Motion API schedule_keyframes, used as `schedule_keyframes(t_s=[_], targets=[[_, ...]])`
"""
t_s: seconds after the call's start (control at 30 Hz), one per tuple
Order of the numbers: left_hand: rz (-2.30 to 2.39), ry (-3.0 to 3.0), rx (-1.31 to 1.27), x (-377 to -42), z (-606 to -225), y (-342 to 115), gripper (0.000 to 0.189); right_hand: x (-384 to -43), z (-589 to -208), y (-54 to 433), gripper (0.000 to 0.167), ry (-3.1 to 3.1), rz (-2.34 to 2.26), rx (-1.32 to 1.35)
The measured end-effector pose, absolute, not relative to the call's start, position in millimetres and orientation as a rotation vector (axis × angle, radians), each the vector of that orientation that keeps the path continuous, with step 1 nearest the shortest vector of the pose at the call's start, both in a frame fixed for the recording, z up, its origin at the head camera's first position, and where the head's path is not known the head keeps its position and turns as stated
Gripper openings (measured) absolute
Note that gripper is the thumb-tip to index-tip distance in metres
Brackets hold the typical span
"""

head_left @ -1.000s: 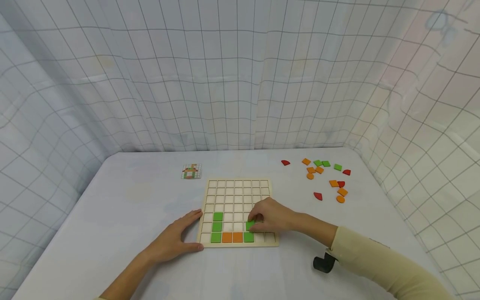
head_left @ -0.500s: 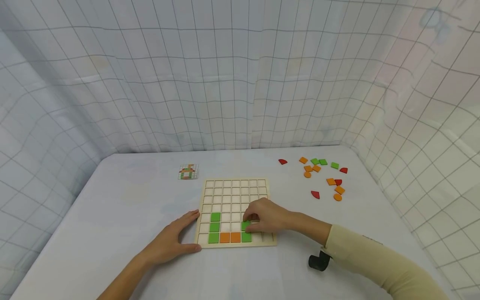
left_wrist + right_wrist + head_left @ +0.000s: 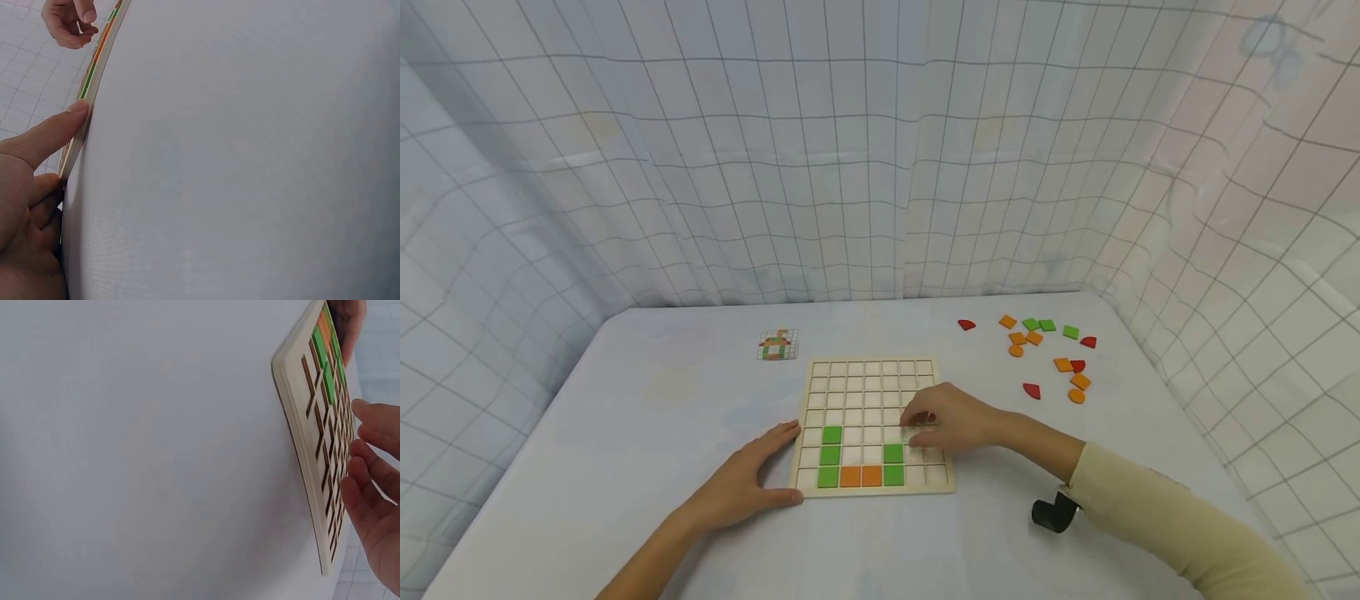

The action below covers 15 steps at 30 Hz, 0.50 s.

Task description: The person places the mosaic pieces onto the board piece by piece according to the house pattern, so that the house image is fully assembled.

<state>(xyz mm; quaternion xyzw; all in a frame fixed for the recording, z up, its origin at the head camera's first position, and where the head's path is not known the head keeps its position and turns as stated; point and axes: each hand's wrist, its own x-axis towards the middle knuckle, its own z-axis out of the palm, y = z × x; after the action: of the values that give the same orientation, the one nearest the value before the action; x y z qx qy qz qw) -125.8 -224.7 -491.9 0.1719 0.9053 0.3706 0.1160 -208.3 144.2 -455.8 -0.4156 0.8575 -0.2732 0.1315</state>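
Note:
A wooden grid board [image 3: 872, 492] lies on the table, with a column of green square tiles [image 3: 830, 455] on its left. Two orange square tiles [image 3: 861, 476] fill the front row between green ones, and a green tile [image 3: 892, 453] sits in the second row on the right. My left hand [image 3: 741, 483] rests at the board's left edge, thumb at the near corner and fingers spread. Over the board's right part hovers my right hand [image 3: 958, 418], its fingers loosely bent with nothing between them. The right wrist view shows its fingertips [image 3: 359, 406] apart, close over the grid.
A small pattern card [image 3: 777, 344] lies beyond the board to the left. Loose orange, green and red pieces [image 3: 1033, 337] are scattered at the back right, with a red quarter-circle [image 3: 1032, 391] nearest the board. A black object [image 3: 1054, 513] shows by the right sleeve.
My right hand has let go of the green tile in the second row and moved up and to the right. The left hand stays at the board's edge.

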Motion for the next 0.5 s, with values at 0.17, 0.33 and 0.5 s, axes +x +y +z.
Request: schedule_keyframes(t_s=[0.17, 0.33, 0.5], targets=[[1.087, 2.654, 0.500, -126, -493, -224, 0.100, -225, -440, 167, 0.026, 2.542, -0.823, -1.151], [1.079, 2.655, 0.493, -125, -493, -224, 0.100, -250, -428, 199, 0.029, 2.639, -0.907, -1.097], [1.095, 2.653, 0.498, -124, -492, -223, 0.099, -275, -416, 233, 0.029, 2.758, -0.982, -0.947]])
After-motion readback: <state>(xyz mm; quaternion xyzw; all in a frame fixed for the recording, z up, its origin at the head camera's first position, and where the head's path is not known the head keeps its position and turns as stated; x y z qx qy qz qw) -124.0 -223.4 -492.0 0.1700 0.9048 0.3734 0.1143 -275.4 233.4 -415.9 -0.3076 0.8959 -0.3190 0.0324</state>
